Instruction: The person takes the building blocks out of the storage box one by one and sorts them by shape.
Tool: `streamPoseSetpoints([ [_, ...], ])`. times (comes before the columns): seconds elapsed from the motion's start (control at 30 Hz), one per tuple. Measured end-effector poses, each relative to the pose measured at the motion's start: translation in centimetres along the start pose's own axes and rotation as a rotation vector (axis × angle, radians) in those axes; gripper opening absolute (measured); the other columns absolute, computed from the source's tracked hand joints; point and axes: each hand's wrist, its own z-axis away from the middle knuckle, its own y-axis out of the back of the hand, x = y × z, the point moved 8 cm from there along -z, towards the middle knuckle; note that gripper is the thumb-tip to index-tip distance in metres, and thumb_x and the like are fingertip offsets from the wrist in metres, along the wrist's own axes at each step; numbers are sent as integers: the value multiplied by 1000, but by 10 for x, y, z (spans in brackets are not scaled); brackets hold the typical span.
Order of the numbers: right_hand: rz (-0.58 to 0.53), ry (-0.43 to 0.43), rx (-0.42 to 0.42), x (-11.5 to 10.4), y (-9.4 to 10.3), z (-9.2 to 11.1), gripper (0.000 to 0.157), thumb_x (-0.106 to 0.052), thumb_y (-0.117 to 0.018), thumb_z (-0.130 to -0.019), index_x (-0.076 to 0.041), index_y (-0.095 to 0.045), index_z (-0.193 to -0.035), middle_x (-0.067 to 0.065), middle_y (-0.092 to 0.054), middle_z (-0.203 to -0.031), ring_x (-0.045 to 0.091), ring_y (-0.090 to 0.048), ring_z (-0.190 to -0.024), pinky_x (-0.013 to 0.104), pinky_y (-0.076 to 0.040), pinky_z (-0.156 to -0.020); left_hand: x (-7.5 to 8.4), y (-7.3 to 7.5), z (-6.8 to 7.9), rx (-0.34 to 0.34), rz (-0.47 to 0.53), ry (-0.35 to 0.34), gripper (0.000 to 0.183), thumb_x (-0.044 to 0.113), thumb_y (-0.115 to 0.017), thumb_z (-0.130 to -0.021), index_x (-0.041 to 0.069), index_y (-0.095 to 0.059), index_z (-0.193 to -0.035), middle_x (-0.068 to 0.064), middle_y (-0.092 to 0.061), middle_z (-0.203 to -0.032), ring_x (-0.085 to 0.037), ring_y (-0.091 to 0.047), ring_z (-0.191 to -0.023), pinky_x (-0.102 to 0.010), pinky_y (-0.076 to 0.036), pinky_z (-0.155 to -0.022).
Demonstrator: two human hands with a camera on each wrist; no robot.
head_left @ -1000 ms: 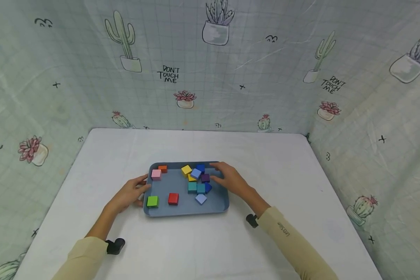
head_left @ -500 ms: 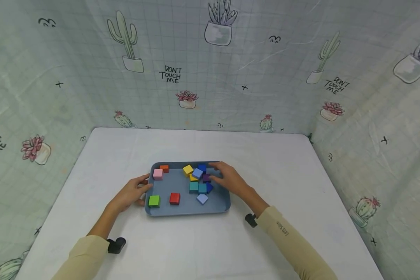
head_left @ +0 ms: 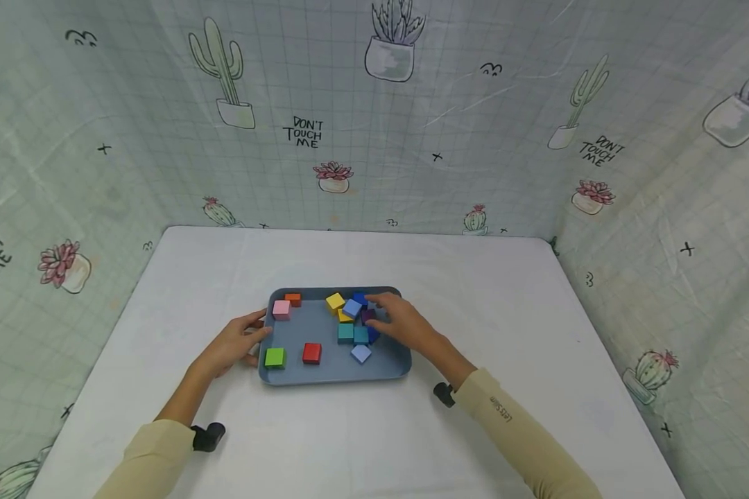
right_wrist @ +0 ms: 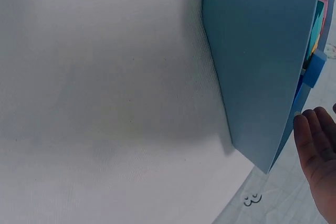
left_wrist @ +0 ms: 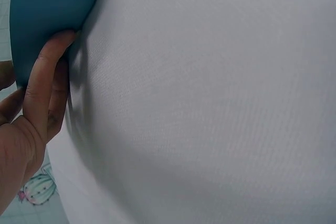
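Observation:
A blue-grey tray [head_left: 324, 371] holds toy blocks. My left hand [head_left: 229, 346] holds its left edge, with fingers on the rim and outer wall in the left wrist view. Over the tray's right side reaches my right hand [head_left: 406, 322], thumb and fingers apart, nothing visibly held. It is nearest a purple block [head_left: 367, 316] and a dark blue block [head_left: 360, 299], both partly covered. Beside them a light blue block [head_left: 352, 309] sits tilted on the cluster. In the right wrist view the right fingers [right_wrist: 310, 129] extend near the tray's rim.
Two teal blocks [head_left: 346, 333] and a yellow block [head_left: 334, 303] belong to the cluster. A pale blue block [head_left: 361, 354], red block [head_left: 312, 353], green block [head_left: 275, 357], pink block [head_left: 281, 310] and orange block [head_left: 293, 299] lie apart. A white table [head_left: 349, 443] carries the tray; printed cloth [head_left: 374, 125] surrounds it.
My right hand has moved slightly left, further over the purple and dark blue blocks, covering more of them. The left hand and the blocks keep their places.

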Motion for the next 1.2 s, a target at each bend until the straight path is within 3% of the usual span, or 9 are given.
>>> streamPoseSetpoints([
  [0.3,60,35,-5,-12,-6,0,33,-25,-69,-87,-10,-63,-116,2,-58,-106,15,-56,-95,26,-48,-82,0,0,1,3,-6,1,63,17,-53,-97,-2,-21,-148,-29,-34,-133,-35,-49,-103,-37,-56,-62],
  [0.63,154,74,-55,-20,-18,0,40,-32,-70,-85,-15,-62,-121,1,-57,-105,11,-50,-92,25,-48,-82,0,1,1,9,-11,16,64,18,-53,-97,-1,-20,-148,-29,-34,-134,-34,-49,-103,-37,-55,-61],
  [1.2,211,105,-91,-26,-33,-3,43,-35,-70,-86,-15,-60,-123,0,-57,-115,14,-52,-108,29,-44,-93,-5,-1,-1,6,6,19,63,19,-54,-97,0,-22,-148,-27,-35,-133,-34,-48,-103,-36,-56,-63],
])
